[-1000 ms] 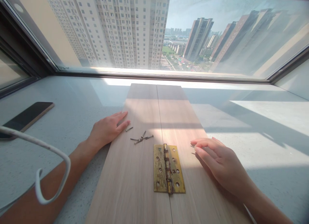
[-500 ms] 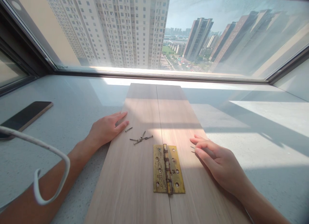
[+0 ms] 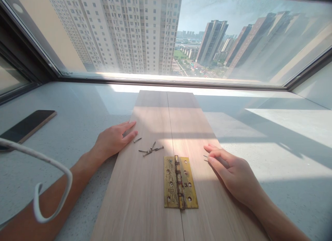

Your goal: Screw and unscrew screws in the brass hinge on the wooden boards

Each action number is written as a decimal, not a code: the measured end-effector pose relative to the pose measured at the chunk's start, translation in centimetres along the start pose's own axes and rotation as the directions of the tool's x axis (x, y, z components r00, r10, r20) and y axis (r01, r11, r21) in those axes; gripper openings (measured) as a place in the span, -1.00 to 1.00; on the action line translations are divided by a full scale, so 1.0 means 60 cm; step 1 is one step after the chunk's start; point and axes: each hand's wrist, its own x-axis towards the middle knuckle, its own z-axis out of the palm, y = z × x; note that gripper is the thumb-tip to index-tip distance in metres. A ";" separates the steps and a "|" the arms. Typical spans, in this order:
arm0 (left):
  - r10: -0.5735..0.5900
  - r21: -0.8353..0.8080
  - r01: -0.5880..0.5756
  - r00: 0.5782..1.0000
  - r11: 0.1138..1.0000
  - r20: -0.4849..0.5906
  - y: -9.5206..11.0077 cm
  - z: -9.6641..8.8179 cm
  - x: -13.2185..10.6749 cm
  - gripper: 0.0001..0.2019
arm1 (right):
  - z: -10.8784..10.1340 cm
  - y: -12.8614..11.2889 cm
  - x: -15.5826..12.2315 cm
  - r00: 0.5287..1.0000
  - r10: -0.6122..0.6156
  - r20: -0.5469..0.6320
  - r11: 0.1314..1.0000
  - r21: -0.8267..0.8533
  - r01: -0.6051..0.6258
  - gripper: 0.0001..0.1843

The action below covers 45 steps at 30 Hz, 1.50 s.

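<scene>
**One hinge, two boards, a scatter of screws: hands at rest on the work**

One brass hinge [image 3: 181, 182] lies flat and open across the seam between two wooden boards [image 3: 145, 185], its knuckle in line with the joint and one leaf on each board. Very little has changed over the last second: the hinge and boards lie where they were, and my right hand [image 3: 233, 175] has crept only slightly along the right board, fingers curling a touch more. I judge from this that positioning is settled and fastening has not yet begun; the leaf holes show no screws.

My right hand rests loosely curled, holding nothing I can make out, with two thin screws [image 3: 205, 158] just at its fingertips. My left hand [image 3: 114, 140] lies flat and open, palm down, pressing the left board's edge.

Counts: a small pile of about four or five screws [image 3: 151, 150] above the hinge, with one stray screw [image 3: 137, 140] near my left fingertips. Further out, one phone [image 3: 27, 125] lies on the grey sill [image 3: 77, 106], and one white cable [image 3: 46, 185] loops beside my left forearm.
</scene>
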 end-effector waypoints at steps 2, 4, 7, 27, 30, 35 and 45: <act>0.001 0.001 -0.001 1.000 1.000 -0.001 0.001 0.000 -0.001 -0.45 | 0.000 -0.001 0.001 1.000 0.003 -0.005 1.000 -0.011 -0.003 -0.78; 0.004 -0.001 -0.004 1.000 1.000 -0.003 0.001 0.000 -0.001 -0.45 | 0.001 -0.001 0.002 1.000 0.002 -0.014 1.000 -0.023 -0.002 -0.78; 0.000 0.000 0.000 1.000 1.000 -0.002 0.001 0.000 -0.001 -0.44 | 0.000 -0.001 0.002 1.000 -0.014 -0.026 0.999 -0.037 0.013 -0.78; -0.008 0.008 0.008 1.000 1.000 -0.007 0.003 -0.001 -0.002 -0.45 | 0.006 -0.011 0.013 0.998 0.010 -0.068 0.999 -0.038 -0.013 -0.80; -0.008 0.009 0.008 1.000 1.000 -0.009 0.005 -0.002 -0.001 -0.46 | 0.007 -0.011 0.014 0.997 0.017 -0.073 0.999 -0.034 -0.019 -0.80; -0.007 0.006 0.007 1.000 1.000 -0.004 0.006 -0.003 -0.002 -0.46 | 0.010 -0.004 0.018 0.995 0.014 -0.097 0.999 -0.030 -0.017 -0.82; -0.009 -0.007 0.009 1.000 1.000 -0.012 0.006 -0.003 -0.003 -0.46 | 0.015 0.004 0.024 0.992 0.014 -0.127 1.000 -0.001 -0.014 -0.82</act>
